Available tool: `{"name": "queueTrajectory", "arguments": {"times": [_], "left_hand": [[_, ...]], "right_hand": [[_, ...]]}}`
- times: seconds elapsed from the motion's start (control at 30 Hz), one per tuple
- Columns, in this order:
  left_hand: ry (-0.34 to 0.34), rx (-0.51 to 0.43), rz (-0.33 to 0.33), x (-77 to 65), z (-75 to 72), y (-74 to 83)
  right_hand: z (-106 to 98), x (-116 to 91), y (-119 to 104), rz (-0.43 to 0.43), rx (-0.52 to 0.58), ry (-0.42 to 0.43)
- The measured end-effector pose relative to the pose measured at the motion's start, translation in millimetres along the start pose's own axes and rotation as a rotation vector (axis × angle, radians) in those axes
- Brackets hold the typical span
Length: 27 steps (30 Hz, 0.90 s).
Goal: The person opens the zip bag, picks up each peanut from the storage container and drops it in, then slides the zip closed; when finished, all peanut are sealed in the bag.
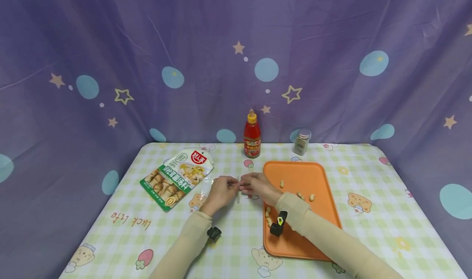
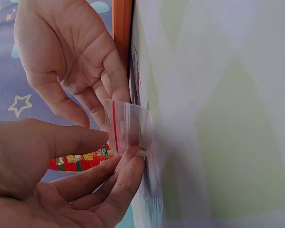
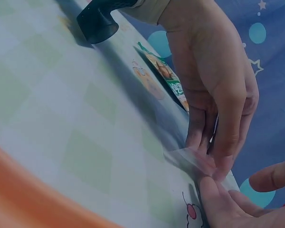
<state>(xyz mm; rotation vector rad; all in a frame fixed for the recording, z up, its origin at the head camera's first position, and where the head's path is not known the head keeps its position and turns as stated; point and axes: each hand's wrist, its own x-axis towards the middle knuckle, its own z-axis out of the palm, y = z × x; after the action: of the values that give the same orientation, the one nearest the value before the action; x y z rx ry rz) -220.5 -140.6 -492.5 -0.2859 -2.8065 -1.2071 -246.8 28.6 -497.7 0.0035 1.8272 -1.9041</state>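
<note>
A small clear zip bag [image 2: 130, 124] with a red line along its top is held between both hands, just in front of me beside the tray. My left hand [image 1: 223, 191] pinches one side of the bag, its thumb and fingertips at the red-lined edge. From the other side my right hand [image 1: 261, 187] has its fingertips on the bag's opposite end, thumb against the plastic in the right wrist view. Peanuts [image 1: 311, 197] lie on the orange tray [image 1: 302, 172] below and beside my right forearm.
A green-and-white mushroom soup seasoning packet [image 1: 177, 176] lies to the left. Behind the hands stands a red sauce bottle [image 1: 252, 137] with a yellow cap. A small spice jar [image 1: 302, 143] stands behind the tray. A purple curtain [image 1: 206, 33] rises at the table's back.
</note>
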Motion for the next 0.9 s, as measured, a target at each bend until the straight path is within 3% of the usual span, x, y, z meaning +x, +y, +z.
{"name": "queueTrajectory", "arguments": {"times": [0.43, 0.73, 0.9], "left_hand": [[0.002, 0.005, -0.080, 0.9, -7.8, 0.4], [0.072, -0.027, -0.098, 0.2, -5.4, 2.0], [0.068, -0.067, -0.114, -1.3, -3.5, 3.8]], "right_hand": [[0.7, 3.3, 1.7, -0.006, -0.064, -0.043], [-0.1, 2.6, 0.7, -0.021, -0.076, -0.018], [-3.0, 2.6, 1.6, -0.021, -0.106, 0.002]]}}
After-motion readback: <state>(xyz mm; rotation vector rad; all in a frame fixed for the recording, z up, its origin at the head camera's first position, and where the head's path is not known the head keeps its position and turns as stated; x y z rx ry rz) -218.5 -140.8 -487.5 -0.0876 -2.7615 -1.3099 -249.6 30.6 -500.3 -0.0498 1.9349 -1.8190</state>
